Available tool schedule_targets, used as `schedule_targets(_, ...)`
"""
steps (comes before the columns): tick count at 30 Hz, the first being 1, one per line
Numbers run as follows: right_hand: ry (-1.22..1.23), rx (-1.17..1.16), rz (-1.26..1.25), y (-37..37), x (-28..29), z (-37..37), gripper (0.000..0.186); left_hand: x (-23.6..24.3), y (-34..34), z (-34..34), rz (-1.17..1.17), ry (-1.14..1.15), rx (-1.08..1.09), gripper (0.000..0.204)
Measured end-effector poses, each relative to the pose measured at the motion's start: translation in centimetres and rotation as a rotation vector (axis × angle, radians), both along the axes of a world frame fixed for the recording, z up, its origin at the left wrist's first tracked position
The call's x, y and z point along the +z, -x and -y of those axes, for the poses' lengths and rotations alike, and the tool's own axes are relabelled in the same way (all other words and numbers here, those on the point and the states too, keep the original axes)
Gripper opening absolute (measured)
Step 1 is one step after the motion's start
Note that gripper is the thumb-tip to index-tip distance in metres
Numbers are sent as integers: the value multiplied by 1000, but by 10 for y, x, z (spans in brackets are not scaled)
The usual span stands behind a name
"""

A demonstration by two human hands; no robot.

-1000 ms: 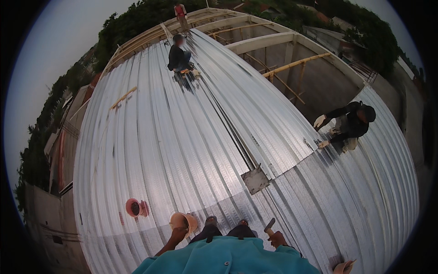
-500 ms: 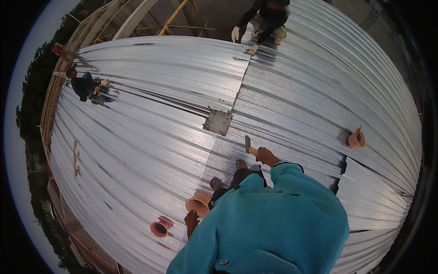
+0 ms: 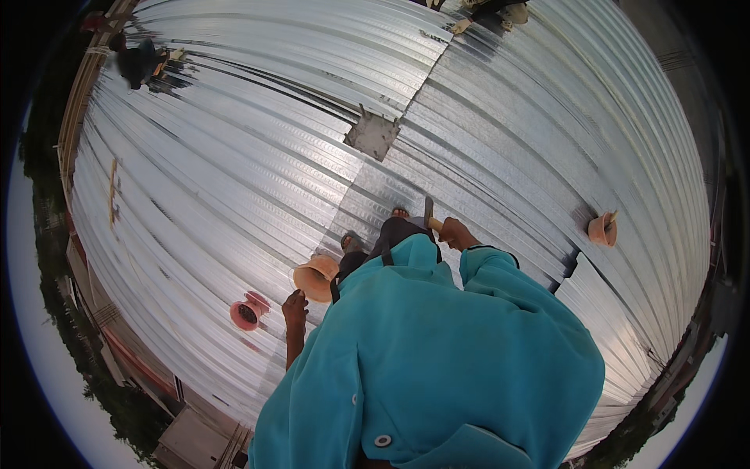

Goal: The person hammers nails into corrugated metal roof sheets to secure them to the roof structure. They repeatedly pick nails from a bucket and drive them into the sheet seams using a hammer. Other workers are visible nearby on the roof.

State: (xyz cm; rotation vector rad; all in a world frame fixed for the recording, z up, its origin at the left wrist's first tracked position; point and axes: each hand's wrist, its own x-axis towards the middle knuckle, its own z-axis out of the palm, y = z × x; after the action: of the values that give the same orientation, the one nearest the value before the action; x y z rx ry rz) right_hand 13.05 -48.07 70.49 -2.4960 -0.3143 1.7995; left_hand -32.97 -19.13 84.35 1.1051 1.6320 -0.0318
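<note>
My right hand point(image 3: 458, 234) is closed round the short wooden handle of a hammer point(image 3: 428, 211), whose dark grey head stands out in front of my legs. Low on the left, my left hand point(image 3: 295, 306) has its fingers curled at the rim of an orange-tan bucket point(image 3: 311, 280), beside my left leg. The bucket's mouth faces me, and I see nothing inside. My sandalled feet point(image 3: 349, 241) stand on ribbed metal sheets point(image 3: 266, 195).
A red bucket point(image 3: 246, 314) with dark contents stands left of mine; another bucket point(image 3: 602, 229) with a stick-like handle is at right. Ahead, a rough concrete square point(image 3: 373, 136) with short bars interrupts the sheets. A raised sheet edge point(image 3: 568, 270) lies right. One co-worker point(image 3: 139, 62) crouches far left; another's arm shows at top.
My view has tipped downward, so the sheets and buckets sit higher in the picture and the far co-worker is mostly cut off. Both hands keep their holds.
</note>
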Motion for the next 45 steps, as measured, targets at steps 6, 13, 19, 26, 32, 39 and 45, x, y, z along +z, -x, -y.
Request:
schedule_targets(6,-81,-70,29,-14,-8,23,27,0,-3,31,2,-11,50,47)
schedule_targets(13,-127,-165,105,-69,16,-13,29,-1,2,64,-40,-5,172,47)
schedule_targets(19,-142,-354,121,-83,-18,-15,37,-48,31,83,-170,-153,-560,37)
schedule_targets(26,-201,-328,0,-76,35,-57,31,-103,38,95,-355,-629,-945,13)
schedule_targets(32,-179,-357,-106,-77,5,-58,26,-139,22,96,63,-504,-199,36)
schedule_targets(39,-180,-443,-192,-67,60,-40,31,-162,44,111,1,-705,-376,25)
schedule_targets(45,-163,-433,-197,-66,55,-47,30,-154,50,110,-374,-737,-764,10)
